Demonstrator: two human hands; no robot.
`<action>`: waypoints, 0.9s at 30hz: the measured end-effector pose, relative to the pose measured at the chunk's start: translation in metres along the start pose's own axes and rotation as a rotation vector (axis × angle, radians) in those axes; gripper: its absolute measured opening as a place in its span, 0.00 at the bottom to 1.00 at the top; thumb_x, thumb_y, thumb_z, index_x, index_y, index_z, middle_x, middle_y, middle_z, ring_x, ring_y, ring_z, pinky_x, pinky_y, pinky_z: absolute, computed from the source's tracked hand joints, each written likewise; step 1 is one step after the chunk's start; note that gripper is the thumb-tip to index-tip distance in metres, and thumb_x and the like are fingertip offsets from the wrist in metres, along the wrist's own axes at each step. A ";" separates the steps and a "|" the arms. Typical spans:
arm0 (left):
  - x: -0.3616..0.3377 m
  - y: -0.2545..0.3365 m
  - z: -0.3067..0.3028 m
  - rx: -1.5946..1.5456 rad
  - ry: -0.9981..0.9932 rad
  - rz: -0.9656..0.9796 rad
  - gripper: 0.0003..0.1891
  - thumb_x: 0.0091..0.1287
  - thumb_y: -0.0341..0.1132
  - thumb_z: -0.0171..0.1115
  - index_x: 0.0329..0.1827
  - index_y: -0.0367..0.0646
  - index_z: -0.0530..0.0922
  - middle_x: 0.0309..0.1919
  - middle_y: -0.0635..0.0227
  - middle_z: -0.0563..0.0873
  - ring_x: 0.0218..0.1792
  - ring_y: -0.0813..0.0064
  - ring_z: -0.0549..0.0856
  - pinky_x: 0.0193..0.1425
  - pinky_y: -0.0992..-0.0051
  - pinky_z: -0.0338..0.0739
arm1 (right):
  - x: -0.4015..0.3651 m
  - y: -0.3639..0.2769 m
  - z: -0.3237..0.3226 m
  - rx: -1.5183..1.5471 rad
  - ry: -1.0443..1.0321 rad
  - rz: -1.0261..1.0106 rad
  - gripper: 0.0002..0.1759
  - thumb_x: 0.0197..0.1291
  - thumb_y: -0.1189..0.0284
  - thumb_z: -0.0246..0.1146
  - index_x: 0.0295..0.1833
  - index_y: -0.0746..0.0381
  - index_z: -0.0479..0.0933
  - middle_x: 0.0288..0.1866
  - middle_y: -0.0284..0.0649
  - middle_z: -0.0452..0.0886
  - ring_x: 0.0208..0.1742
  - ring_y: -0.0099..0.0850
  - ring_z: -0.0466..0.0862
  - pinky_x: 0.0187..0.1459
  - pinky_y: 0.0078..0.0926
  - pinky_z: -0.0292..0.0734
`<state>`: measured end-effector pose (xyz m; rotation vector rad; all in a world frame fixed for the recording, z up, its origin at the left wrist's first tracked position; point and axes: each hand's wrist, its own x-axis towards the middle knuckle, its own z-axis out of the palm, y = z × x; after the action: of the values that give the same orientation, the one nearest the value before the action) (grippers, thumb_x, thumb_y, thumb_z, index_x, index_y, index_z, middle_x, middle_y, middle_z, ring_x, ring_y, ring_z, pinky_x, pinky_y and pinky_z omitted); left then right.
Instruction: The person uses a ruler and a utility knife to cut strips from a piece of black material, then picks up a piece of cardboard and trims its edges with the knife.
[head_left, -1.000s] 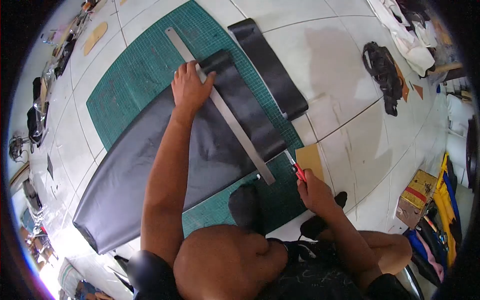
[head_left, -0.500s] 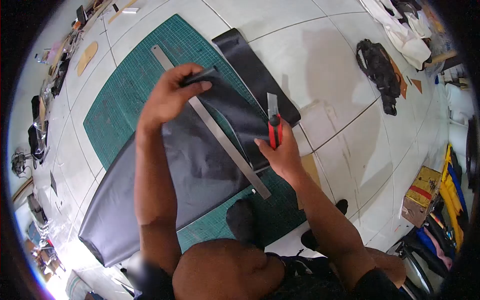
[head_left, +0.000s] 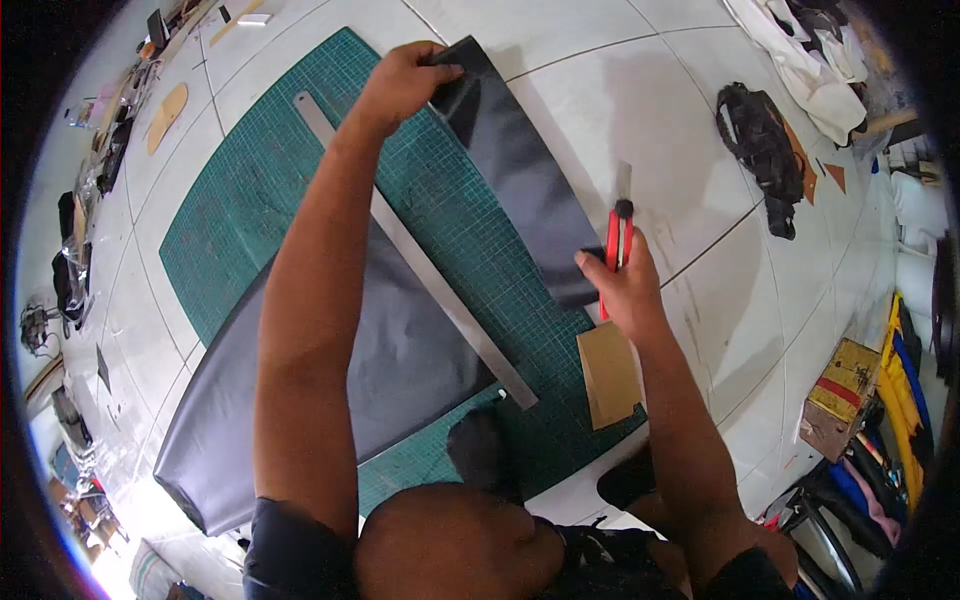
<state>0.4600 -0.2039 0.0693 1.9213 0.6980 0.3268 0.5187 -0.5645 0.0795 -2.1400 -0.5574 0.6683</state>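
Note:
My left hand (head_left: 405,88) pinches the far end of a black leather-like strip (head_left: 525,175), at the mat's upper right edge. My right hand (head_left: 630,290) grips a red utility knife (head_left: 613,245) with its blade out, pointing away from me. Its thumb lies at the strip's near end. The strip stretches between both hands, overlapping the other strip's place in this view. Left of it, a steel ruler (head_left: 432,262) lies across the green cutting mat (head_left: 250,180), along the edge of a large black sheet (head_left: 405,330).
A brown cardboard piece (head_left: 608,378) lies by the mat's right edge. My foot (head_left: 477,445) rests on the mat. On the tiled floor to the right are a crumpled black item (head_left: 762,150) and a worn yellow box (head_left: 842,395). A tan sole-shaped piece (head_left: 167,115) lies left.
Both hands have carried the strip off the sheet's edge, rightward and away, onto where the other strip lies. The knife moved right with my right hand, uncovering the mat beside the ruler.

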 end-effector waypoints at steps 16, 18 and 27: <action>-0.068 -0.074 -0.002 0.598 0.623 0.161 0.28 0.61 0.47 0.71 0.63 0.46 0.78 0.55 0.51 0.80 0.58 0.50 0.79 0.64 0.57 0.72 | -0.101 0.015 0.021 -0.220 -0.162 -0.057 0.32 0.60 0.57 0.73 0.56 0.70 0.69 0.45 0.52 0.74 0.48 0.49 0.80 0.49 0.44 0.76; -0.116 -0.080 -0.013 0.642 0.622 0.058 0.24 0.64 0.44 0.69 0.61 0.46 0.78 0.55 0.53 0.81 0.58 0.51 0.79 0.65 0.56 0.72 | -0.127 0.015 0.032 -0.231 -0.353 -0.054 0.33 0.57 0.59 0.75 0.56 0.70 0.69 0.46 0.53 0.75 0.48 0.51 0.80 0.48 0.44 0.77; -0.224 -0.125 -0.009 0.875 0.512 0.000 0.23 0.72 0.43 0.59 0.69 0.49 0.75 0.70 0.56 0.74 0.74 0.49 0.66 0.80 0.47 0.52 | -0.154 0.052 0.075 -0.426 -0.266 -0.308 0.28 0.48 0.70 0.76 0.51 0.68 0.70 0.48 0.52 0.75 0.48 0.51 0.80 0.48 0.44 0.80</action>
<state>0.2373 -0.2933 -0.0209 2.6900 1.3342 0.5903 0.3625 -0.6424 0.0394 -2.2891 -1.2406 0.7105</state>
